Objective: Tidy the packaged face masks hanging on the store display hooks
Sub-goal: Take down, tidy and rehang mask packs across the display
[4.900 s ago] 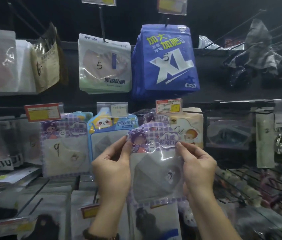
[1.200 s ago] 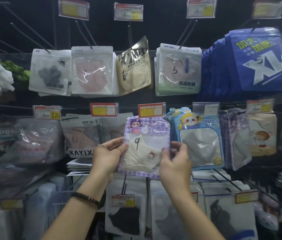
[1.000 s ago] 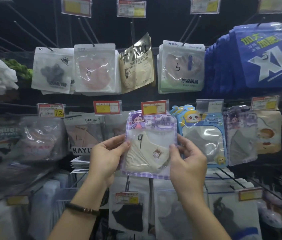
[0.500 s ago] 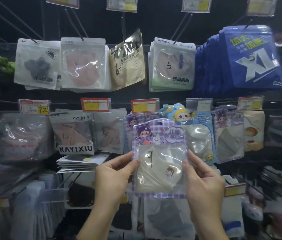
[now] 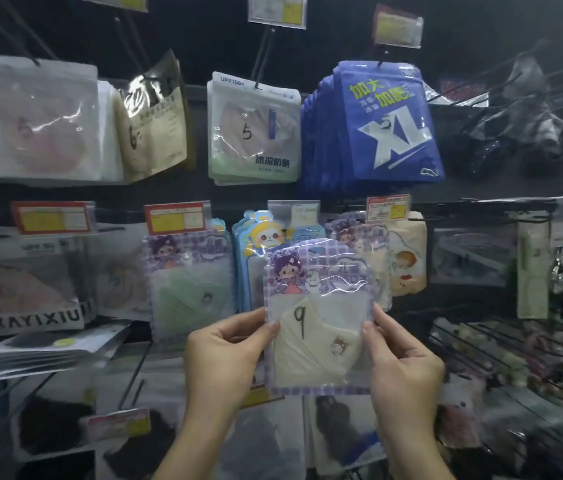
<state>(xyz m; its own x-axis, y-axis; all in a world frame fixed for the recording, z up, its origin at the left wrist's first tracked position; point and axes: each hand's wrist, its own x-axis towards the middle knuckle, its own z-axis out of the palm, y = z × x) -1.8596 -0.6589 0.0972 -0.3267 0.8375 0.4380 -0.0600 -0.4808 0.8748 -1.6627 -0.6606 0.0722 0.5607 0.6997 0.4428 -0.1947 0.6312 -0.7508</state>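
Purple-checked plastic frames a cream mask packet (image 5: 318, 323) marked 9, pinched at its side edges between the left hand (image 5: 228, 351) and the right hand (image 5: 401, 365). It is held in front of the middle row, its top overlapping the blue panda packets (image 5: 259, 237). Matching packets (image 5: 186, 271) hang just left, and blue XL packs (image 5: 384, 126) hang above, well apart.

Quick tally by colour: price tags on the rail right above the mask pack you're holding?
Red-bordered tags: 3
Clear tag: 1
Total above the mask pack: 4
Far right is too blurred to count.
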